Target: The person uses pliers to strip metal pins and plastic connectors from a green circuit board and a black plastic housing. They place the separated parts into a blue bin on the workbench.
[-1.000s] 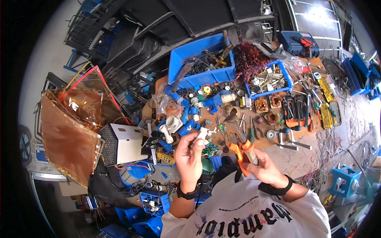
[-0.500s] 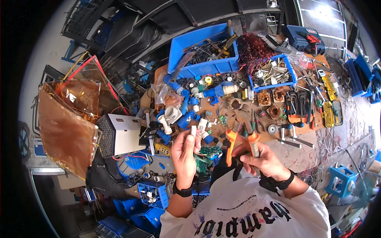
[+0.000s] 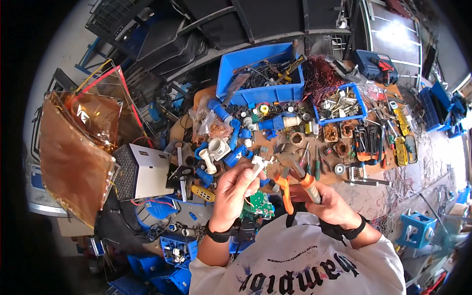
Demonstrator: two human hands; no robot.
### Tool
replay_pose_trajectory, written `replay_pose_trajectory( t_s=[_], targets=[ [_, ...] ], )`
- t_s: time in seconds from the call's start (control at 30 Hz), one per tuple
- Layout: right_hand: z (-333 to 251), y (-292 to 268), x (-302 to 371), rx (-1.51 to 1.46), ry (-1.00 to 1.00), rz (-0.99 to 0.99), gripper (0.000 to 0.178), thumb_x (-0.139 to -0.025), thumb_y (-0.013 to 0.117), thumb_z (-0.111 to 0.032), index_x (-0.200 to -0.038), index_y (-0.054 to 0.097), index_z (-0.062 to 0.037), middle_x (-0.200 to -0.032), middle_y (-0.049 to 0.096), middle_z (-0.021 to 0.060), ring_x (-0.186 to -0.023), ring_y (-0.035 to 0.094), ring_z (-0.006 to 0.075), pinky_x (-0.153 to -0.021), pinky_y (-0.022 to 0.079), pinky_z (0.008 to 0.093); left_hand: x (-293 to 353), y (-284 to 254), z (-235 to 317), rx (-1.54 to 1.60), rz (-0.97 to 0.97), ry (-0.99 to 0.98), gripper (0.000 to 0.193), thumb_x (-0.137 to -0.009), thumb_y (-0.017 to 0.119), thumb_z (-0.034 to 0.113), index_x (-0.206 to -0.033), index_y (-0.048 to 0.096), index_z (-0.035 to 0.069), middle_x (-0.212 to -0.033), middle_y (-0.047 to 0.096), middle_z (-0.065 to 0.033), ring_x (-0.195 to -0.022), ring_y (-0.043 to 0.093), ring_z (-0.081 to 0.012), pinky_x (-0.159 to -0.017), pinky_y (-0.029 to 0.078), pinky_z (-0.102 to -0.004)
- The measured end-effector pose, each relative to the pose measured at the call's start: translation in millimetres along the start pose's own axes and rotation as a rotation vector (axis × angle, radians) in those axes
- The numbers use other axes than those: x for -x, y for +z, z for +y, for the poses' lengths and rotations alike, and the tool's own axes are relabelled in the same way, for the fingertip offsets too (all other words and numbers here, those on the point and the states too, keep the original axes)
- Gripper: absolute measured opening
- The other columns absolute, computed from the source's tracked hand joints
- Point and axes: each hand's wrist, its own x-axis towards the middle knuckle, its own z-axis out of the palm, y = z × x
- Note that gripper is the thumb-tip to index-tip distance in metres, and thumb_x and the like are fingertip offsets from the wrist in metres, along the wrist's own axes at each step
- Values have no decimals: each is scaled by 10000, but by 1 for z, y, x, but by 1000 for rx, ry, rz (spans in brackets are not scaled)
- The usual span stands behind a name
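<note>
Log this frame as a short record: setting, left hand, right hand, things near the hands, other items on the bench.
Setting: cluttered workbench seen from above
Left hand: raised, pinching a small white plastic connector
Right hand: gripping orange-handled pliers, jaws toward the connector
Near hands: green circuit board just below the left hand
Other items: large blue plastic bin, smaller blue bin of metal parts, tangle of copper wire, white metal box

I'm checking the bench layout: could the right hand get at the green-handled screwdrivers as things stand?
Probably not right away: the right hand grips orange-handled pliers. The screwdrivers lie uncovered just beyond it.
</note>
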Motion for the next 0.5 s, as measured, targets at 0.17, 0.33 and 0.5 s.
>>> replay_pose_trajectory(
  t_s=[0.17, 0.33, 0.5],
  targets=[
    [-9, 8, 1, -49, 121, -109, 688, -810, 404, 183, -1456, 349, -48, -1353, 530, 152, -1274, 518, 245, -1061, 426, 365, -6, -40, 10, 148, -240, -55, 345, -1023, 504, 298, -995, 618, -26, -739, 518, 28, -595, 353, -28, -542, 298, -197],
    [-21, 22, -5, -119, 217, -279, 778, -836, 411, 167, -1542, 199, -82, -1377, 496, 175, -1219, 552, 252, -1028, 458, 379, -10, -62, 16, 104, -293, -56, 337, -1009, 534, 296, -1012, 623, -29, -861, 618, -7, -633, 385, -32, -569, 322, -192],
    [-25, 33, -5, -151, 227, -351, 776, -829, 435, 150, -1537, 206, -70, -1362, 516, 173, -1202, 562, 249, -1004, 478, 390, -7, -71, 19, 60, -279, -42, 352, -996, 555, 324, -1014, 626, -20, -858, 635, -13, -644, 398, -29, -570, 321, -194]
  ],
)
